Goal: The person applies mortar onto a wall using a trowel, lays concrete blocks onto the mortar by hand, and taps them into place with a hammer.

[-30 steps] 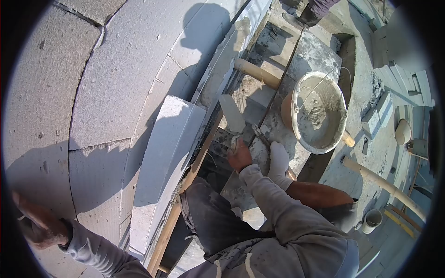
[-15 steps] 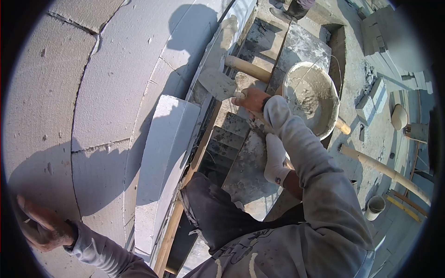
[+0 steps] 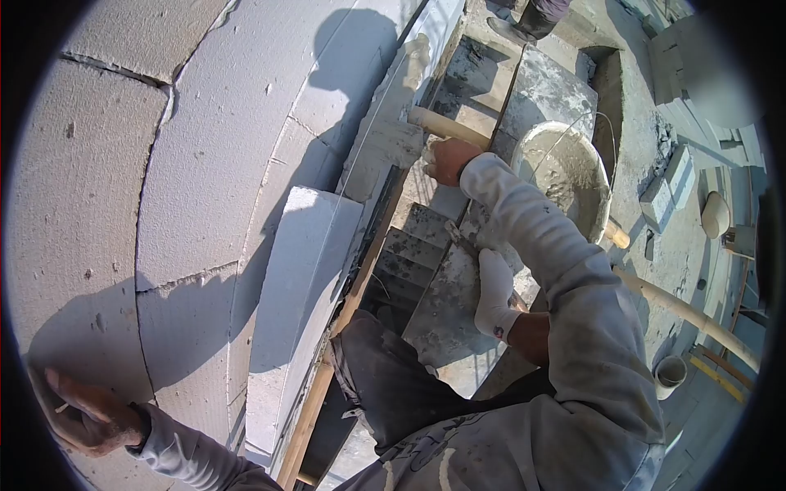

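Observation:
My right hand [image 3: 454,161] is closed around the handle of a trowel, mostly hidden by the fingers. The trowel's grey blade [image 3: 395,144] is over the mortar strip on top of the wall and hard to tell from it. My left hand [image 3: 97,416] is at the lower left, over the pale blocks [image 3: 74,221], fingers stretched out. A small pale spot shows between its fingers; I cannot make out what it is. A white block [image 3: 304,270] sits along the wall edge between my hands. The mortar bucket [image 3: 604,159] stands to the right of my right hand.
Round wooden poles [image 3: 688,307] cross the right side. A wooden board [image 3: 315,409] runs beside the wall. My socked foot [image 3: 494,286] is on a stained panel [image 3: 446,327]. Another person's leg [image 3: 536,18] is at the top. A small pail [image 3: 670,372] and loose blocks [image 3: 667,188] lie right.
My right hand has moved a little up with the trowel, and the blade now lies toward the mortar strip. The left hand stays over the blocks. The view has shifted slightly.

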`<action>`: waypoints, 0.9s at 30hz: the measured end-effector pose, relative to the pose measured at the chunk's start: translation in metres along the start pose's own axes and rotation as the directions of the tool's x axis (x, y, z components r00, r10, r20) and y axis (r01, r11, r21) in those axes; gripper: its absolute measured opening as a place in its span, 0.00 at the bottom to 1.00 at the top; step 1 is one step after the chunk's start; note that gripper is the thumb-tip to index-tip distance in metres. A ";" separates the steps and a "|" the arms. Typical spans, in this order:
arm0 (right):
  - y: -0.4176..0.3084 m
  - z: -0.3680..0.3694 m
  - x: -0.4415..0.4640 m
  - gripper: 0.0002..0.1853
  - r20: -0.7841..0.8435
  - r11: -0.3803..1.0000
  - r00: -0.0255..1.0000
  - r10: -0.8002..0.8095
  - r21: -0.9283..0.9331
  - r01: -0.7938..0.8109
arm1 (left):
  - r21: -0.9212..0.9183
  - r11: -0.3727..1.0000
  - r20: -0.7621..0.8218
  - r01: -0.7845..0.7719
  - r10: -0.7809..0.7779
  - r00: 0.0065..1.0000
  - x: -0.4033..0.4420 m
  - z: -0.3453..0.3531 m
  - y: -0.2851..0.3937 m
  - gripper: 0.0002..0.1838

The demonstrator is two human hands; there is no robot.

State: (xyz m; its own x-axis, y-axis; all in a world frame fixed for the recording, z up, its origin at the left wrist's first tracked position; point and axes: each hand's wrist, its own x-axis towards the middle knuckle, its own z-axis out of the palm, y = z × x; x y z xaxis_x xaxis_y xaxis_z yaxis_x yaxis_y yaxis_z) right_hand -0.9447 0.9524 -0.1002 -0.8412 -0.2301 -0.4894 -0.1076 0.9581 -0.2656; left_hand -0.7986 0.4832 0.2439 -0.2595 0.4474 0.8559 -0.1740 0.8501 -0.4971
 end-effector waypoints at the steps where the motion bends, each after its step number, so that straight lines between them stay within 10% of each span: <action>1: 0.005 -0.009 0.006 0.21 -0.006 1.000 1.000 -0.003 0.001 0.003 | -0.056 0.995 0.038 -0.082 0.084 0.996 0.005 -0.001 -0.004 0.13; 12: 0.087 -0.073 0.096 0.26 -0.118 0.983 0.977 0.179 -0.019 -0.183 | 0.096 0.982 0.152 0.163 -0.176 0.973 -0.001 -0.009 0.003 0.11; 15: 0.105 -0.092 0.126 0.27 -0.129 0.953 0.946 0.299 -0.014 -0.303 | 0.158 0.978 0.150 -0.137 0.113 0.982 0.005 -0.008 -0.019 0.13; 21: 0.130 -0.119 0.161 0.27 -0.106 0.953 0.964 0.244 -0.159 -0.258 | 0.097 0.995 0.056 -0.016 0.011 0.998 0.018 -0.003 0.031 0.15; 27: 0.160 -0.134 0.210 0.29 -0.182 0.931 0.922 0.341 -0.070 -0.358 | 0.271 0.931 0.177 -0.244 0.201 0.963 0.016 -0.009 -0.012 0.17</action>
State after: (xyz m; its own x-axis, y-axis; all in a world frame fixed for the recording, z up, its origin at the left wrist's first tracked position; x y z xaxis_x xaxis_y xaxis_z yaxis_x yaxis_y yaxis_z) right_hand -1.2095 1.0808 -0.1338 -0.9087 0.1455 -0.3912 0.1639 0.9864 -0.0139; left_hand -0.7916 0.4824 0.2649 -0.4528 0.5532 0.6993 -0.3563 0.6067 -0.7106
